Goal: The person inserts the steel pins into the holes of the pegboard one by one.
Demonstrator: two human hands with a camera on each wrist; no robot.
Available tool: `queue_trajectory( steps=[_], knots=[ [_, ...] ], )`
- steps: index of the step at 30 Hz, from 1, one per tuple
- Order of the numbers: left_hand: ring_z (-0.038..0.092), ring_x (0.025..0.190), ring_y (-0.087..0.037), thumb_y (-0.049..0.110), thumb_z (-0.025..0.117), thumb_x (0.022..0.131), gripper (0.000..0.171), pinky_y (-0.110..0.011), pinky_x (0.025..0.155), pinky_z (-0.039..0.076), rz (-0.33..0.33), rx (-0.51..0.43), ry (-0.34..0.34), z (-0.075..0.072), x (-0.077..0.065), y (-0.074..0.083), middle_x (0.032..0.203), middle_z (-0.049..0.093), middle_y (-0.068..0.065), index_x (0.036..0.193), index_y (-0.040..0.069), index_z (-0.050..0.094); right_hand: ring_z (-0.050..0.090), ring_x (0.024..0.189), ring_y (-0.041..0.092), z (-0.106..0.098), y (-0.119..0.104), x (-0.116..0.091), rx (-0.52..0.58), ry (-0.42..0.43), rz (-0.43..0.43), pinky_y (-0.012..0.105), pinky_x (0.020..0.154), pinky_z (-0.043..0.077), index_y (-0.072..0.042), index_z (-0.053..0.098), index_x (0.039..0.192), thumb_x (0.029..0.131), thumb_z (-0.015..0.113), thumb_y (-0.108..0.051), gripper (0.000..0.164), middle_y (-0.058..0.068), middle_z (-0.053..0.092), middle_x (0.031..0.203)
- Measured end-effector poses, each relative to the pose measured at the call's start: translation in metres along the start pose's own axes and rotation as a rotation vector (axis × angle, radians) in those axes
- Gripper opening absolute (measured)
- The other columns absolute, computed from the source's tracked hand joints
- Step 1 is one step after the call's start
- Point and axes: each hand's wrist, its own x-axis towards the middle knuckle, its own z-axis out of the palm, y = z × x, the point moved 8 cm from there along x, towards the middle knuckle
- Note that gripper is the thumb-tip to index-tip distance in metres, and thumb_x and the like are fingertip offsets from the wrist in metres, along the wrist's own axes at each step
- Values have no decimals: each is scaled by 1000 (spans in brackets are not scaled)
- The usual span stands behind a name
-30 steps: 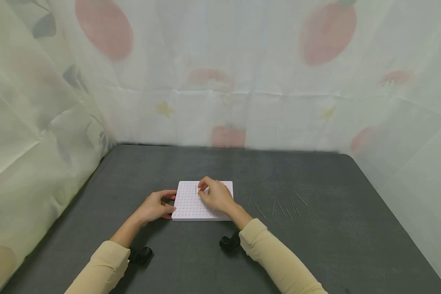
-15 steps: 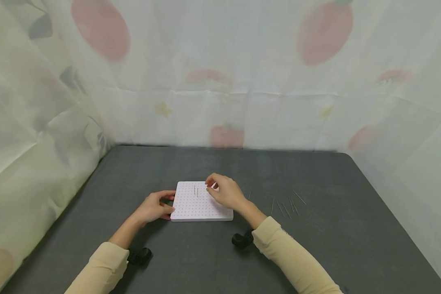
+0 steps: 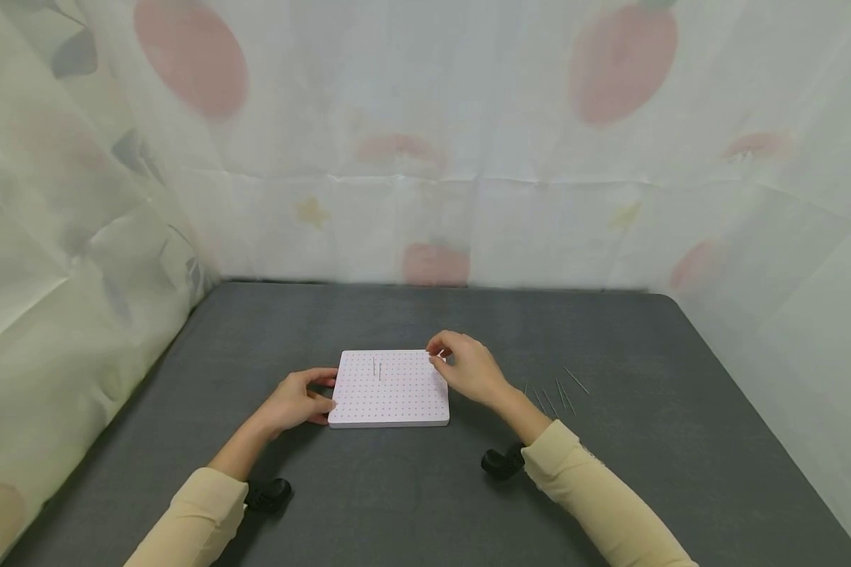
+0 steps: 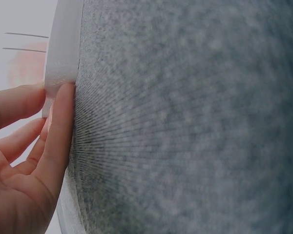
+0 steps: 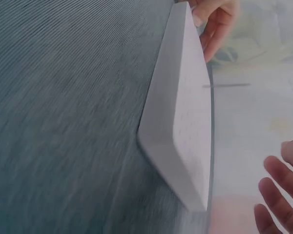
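Note:
A white pegboard (image 3: 404,394) with rows of small holes lies flat on the dark table. Two thin metal pins (image 3: 379,372) stand upright in it, left of centre towards the back; the same pins (image 4: 25,49) also show in the left wrist view. My left hand (image 3: 297,400) holds the board's left edge, thumb at the near part and fingers farther back. Over the far right corner, my right hand (image 3: 470,368) has its fingers loosely bent, with nothing between them. In the right wrist view, the right hand's fingers (image 5: 278,195) are spread apart beside the board.
Several loose pins (image 3: 563,394) lie on the table (image 3: 645,441) to the right, partly hidden by the right forearm. A black wrist device (image 3: 499,463) sits beneath the right wrist, another black device (image 3: 269,494) under the left. Printed curtains (image 3: 539,228) hang behind the table.
My right hand has let go of the second pin, left standing in the board, and moved right to the far right corner. The left hand stays at the left edge.

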Motion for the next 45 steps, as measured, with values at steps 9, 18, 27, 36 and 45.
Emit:
queue_trajectory(
  steps=[9,18,27,36,45],
  knots=[
    [64,82,-20,-3,63,81,59,-35,62,57,6,0,-3,-1,1,0,126,46,-24,135,-1,41,59,83,14,-26,23,-17,3,66,15,28,70,49,-11,64,97,86,63,-12,11,-4,63,90],
    [64,82,-20,-3,62,81,59,-35,63,57,6,7,-2,-1,0,1,126,45,-24,136,-1,40,59,82,12,-57,56,-35,32,136,80,33,70,50,-9,63,99,87,62,-13,12,-2,64,91],
    [63,82,-20,-3,62,81,59,-34,62,57,-1,13,-1,-1,0,0,125,46,-24,135,-1,41,60,85,18,-89,91,-61,7,194,167,36,71,51,-8,61,103,88,61,-11,15,4,65,95],
    [64,81,-20,-3,63,80,58,-34,62,57,-9,16,10,-1,-1,0,124,47,-24,135,-2,42,61,86,23,-100,121,-86,-27,188,222,41,73,52,-5,59,104,89,59,-9,16,9,64,96],
    [63,81,-20,-3,63,80,58,-35,62,57,-8,10,9,-2,-1,0,124,47,-23,134,-2,42,59,86,27,-101,148,-105,-75,148,337,44,74,50,-3,60,105,89,59,-11,18,12,63,95]
  ],
)
